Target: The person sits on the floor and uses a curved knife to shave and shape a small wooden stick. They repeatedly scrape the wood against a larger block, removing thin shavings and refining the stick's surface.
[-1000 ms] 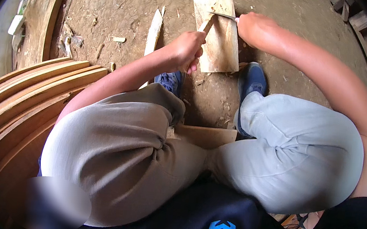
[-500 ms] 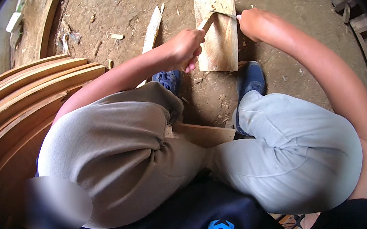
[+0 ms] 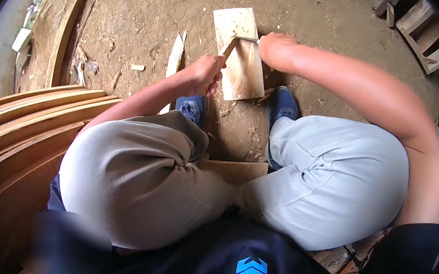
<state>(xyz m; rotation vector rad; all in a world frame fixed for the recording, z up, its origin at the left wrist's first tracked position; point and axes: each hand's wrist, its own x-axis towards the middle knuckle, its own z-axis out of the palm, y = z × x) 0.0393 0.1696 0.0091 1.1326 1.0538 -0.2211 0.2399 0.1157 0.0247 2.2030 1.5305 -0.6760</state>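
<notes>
Shifted only slightly since the earlier frames: left hand (image 3: 205, 75) a touch lower along the thin wood piece, right hand (image 3: 274, 49) a little nearer the top of the pale board (image 3: 241, 54), both feet planted as before.

Left fingers curled tight around the lower end of a thin wood stick (image 3: 228, 48), gripped like a handle. Long axis of that stick running up and to the right from the fist, tip resting on the board's upper half. Right fingers closed too, pinching a slim blade-like tool (image 3: 247, 39) that pokes leftward out of the fist; hard to tell exactly what kind of tool. Tool tip and stick tip meeting just above the middle of the board, so the working point lies up and right of the left fist, directly left of the right fist, and nearer the right hand.

Board lying flat on the bare dirt floor (image 3: 135, 26), long axis pointing away from the body with a slight lean, lower corner just beside the right blue shoe (image 3: 283, 103). Left blue shoe (image 3: 191, 107) below the left fist. Loose pale sliver of wood (image 3: 174, 57) on the ground just left of the forearm. Stack of curved planks (image 3: 22, 127) well apart on the person's left.
</notes>
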